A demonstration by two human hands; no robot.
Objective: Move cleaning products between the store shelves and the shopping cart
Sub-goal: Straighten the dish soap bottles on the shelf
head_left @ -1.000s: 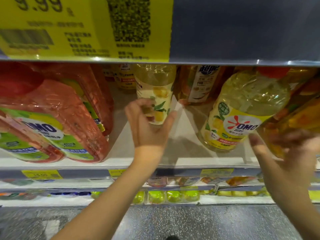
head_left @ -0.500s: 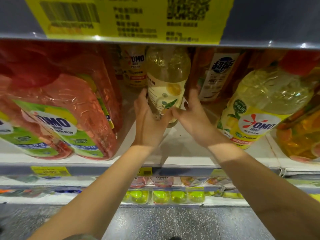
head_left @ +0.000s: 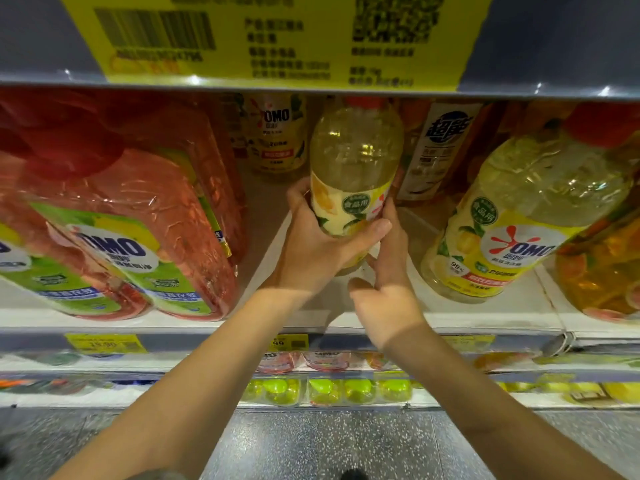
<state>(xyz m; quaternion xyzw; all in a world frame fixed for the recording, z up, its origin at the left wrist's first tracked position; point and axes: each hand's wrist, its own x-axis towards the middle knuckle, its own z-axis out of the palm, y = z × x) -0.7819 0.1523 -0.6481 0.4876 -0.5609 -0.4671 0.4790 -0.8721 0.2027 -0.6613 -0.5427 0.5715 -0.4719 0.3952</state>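
Nearest the camera lies speckled grey floor (head_left: 311,445), and above it two lower shelf rows whose small green and pink packs (head_left: 325,389) are blurred. Both forearms rise over the front lip of the shelf (head_left: 502,317), into a bare gap in the stock. That gap is bounded on the left by red shrink-wrapped OMO packs (head_left: 138,220) and on the right by a big yellow OMO bottle (head_left: 519,220), with an orange bottle (head_left: 602,268) cut off at the frame edge. In the gap both hands grip a clear lemon-label bottle (head_left: 353,157). The left hand (head_left: 311,251) curls round its lower left side, thumb across the label. The right hand (head_left: 388,299) has fingers up the right side and thumb below. The hands hide the bottle's base, so contact with the shelf cannot be told. Behind stand a smaller OMO bottle (head_left: 277,133) and a dark-labelled one (head_left: 440,150), tops hidden by the upper shelf edge, which carries a blurred yellow price sign (head_left: 270,39)
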